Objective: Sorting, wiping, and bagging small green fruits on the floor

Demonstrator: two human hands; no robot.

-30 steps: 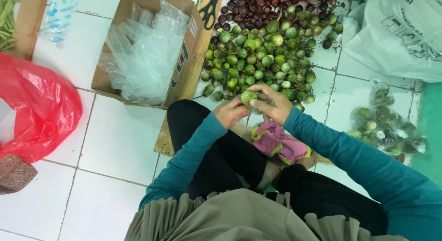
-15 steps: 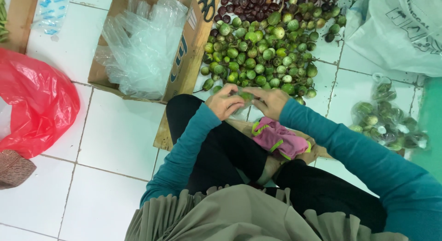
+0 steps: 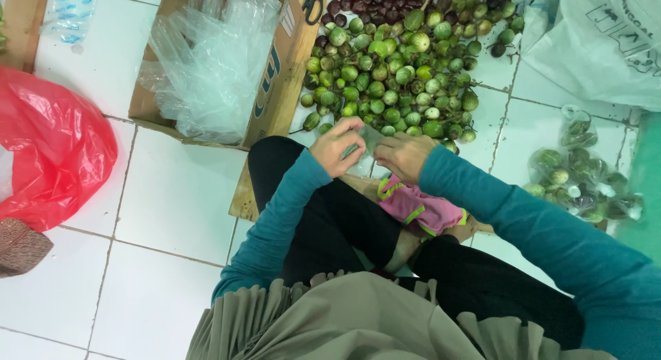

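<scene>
Both hands are meeting just near of the pile of small round green eggplants (image 3: pixel 396 74) on the white tile floor (image 3: pixel 172 195). Left hand (image 3: pixel 335 146) and right hand (image 3: pixel 403 155) are pinching a small clear plastic bag (image 3: pixel 367 136) between them, fingers closed on its film from either side. Can't tell what's inside the bag.

Person is sitting cross-legged in black trousers, teal sleeves, with a pink-and-green cloth (image 3: pixel 420 207) lying in the lap just near of the right hand.

Packages:
- Far left of the hands: open brown cardboard box (image 3: pixel 282 91) with blue print on its side wall, holding a heap of crumpled clear plastic bags (image 3: pixel 206 64).
- Far edge of the green pile: dark purple round fruits (image 3: pixel 372 2).
- Far right: white plastic sack (image 3: pixel 606 36) with dark print, slumping on the floor.
- Right: several knotted clear bags of green eggplants (image 3: pixel 578 181), lying well apart from the hands.
- Left edge: red plastic bag (image 3: pixel 48 153), bulging; a brown woven item (image 3: pixel 21 246) is touching its near side.
</scene>
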